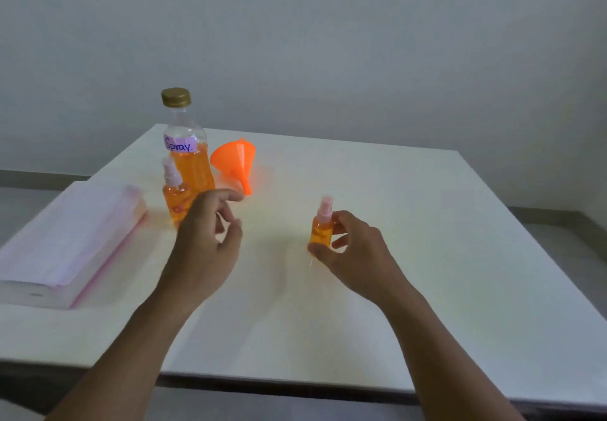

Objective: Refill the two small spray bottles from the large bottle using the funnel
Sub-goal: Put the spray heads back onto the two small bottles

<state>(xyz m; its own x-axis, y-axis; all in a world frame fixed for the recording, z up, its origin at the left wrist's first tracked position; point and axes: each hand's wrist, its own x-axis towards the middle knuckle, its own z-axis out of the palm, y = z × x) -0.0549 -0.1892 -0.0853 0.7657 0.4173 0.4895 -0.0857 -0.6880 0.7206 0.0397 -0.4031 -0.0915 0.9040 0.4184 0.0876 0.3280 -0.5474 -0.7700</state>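
Orange stuff everywhere. Right hand (358, 250) pinches one small spray bottle (320, 230) upright over the counter (427, 256), likely to unscrew it. Left hand (202, 243), loose and empty, hovers by the second spray bottle (175, 197), near the large bottle (189, 148) and funnel (235, 161).

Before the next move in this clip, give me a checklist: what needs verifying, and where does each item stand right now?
1. Right hand grips the held spray bottle: ok.
2. Left hand free, holding nothing: ok.
3. Spray head off the held spray bottle: not ok, it is on.
4. Large bottle opened: not ok, gold cap is on.
5. Funnel seated in a bottle: not ok, it lies on its side on the table.
6. How full the held spray bottle is: cannot tell, too blurred.
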